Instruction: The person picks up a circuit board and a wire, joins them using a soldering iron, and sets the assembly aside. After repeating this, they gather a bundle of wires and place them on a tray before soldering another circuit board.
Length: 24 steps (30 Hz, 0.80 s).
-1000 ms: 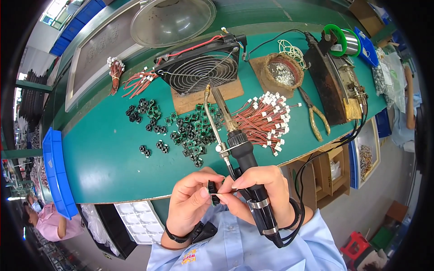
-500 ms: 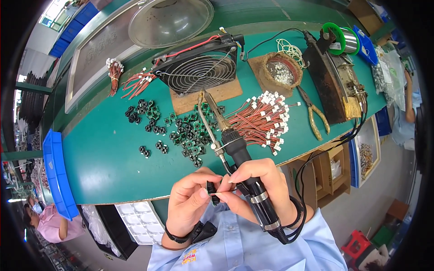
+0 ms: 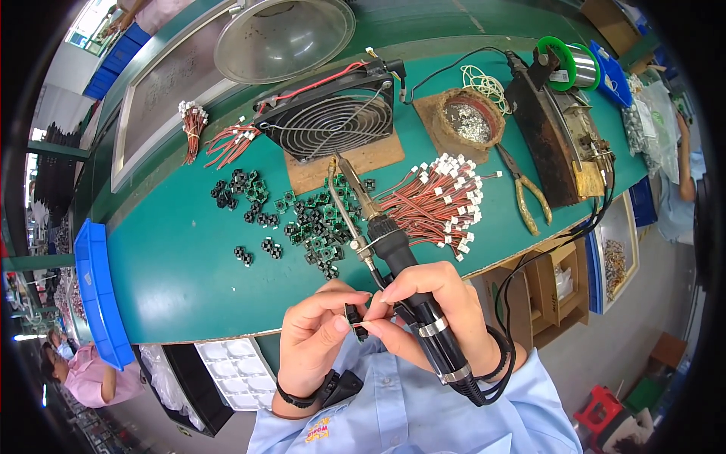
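Observation:
Close to my body, my left hand [image 3: 311, 337] pinches a small black part [image 3: 353, 316] between thumb and fingers. My right hand [image 3: 457, 306] is closed round the black handle of a soldering iron [image 3: 392, 244], whose metal tip and side tube point away from me. Its thumb and forefinger also meet beside the black part, at what looks like a thin wire end. Beyond the hands lies a pile of small black parts with green circuit boards [image 3: 314, 219]. To the right of the iron spreads a heap of red and black wires with white connectors [image 3: 431, 208].
A fan with a wire guard [image 3: 333, 125] stands behind the pile. Toward the right are a solder-crumb bowl [image 3: 473, 125], pliers [image 3: 527, 197], a dark metal box [image 3: 546, 129] and a green solder wire spool [image 3: 578, 66]. A blue tray [image 3: 98, 291] hangs at the left table edge.
Both hands hold almost the same pose, with the black part and the iron still in them. The view has shifted very slightly.

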Motion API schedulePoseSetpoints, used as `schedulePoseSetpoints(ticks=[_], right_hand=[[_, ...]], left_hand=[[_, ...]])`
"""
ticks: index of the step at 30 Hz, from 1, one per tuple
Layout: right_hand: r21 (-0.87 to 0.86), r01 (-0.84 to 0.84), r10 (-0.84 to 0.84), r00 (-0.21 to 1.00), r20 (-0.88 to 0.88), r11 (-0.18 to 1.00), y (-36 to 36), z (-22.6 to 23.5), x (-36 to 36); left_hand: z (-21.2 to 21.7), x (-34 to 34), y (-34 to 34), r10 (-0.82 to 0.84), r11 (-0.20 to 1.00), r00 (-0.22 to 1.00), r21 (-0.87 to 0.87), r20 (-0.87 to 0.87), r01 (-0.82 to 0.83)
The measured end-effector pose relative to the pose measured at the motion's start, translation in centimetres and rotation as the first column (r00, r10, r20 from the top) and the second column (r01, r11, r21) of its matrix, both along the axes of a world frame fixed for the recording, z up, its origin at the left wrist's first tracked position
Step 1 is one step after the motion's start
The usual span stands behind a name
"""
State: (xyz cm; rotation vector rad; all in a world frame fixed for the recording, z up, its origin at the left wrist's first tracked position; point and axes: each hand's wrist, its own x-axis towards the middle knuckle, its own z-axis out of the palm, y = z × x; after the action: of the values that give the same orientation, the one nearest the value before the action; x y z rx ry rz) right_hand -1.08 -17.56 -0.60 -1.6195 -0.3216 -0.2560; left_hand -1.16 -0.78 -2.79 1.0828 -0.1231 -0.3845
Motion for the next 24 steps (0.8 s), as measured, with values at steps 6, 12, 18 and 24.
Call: schedulePoseSetpoints(ticks=[6, 12, 18, 24], right_hand=[[0.002, 0.016, -0.016, 1.000, -0.006, 1.000, 0.0, -0.1, -0.1], [-0.016, 0.015, -0.015, 1.000, -0.005, 1.000, -0.1, 0.1, -0.1], [-0.049, -0.009, 0.010, 1.000, 0.016, 0.999, -0.5, 0.2, 0.2], [-0.088, -0.060, 0.059, 0.998, -0.008, 0.994, -1.4, -0.2, 0.4]], left_hand=[[-0.1, 0.1, -0.1, -0.003, 1.000, 1.000, 0.000, 0.005, 0.003], [0.0, 0.1, -0.1, -0.007, 1.000, 1.000, -0.016, -0.009, 0.007], [0.3, 0.3, 0.6, -0.019, 0.999, 1.000, 0.042, -0.014, 0.020], [1.8, 1.1, 1.0, -0.098, 0.978, 0.995, 0.182, -0.036, 0.103]])
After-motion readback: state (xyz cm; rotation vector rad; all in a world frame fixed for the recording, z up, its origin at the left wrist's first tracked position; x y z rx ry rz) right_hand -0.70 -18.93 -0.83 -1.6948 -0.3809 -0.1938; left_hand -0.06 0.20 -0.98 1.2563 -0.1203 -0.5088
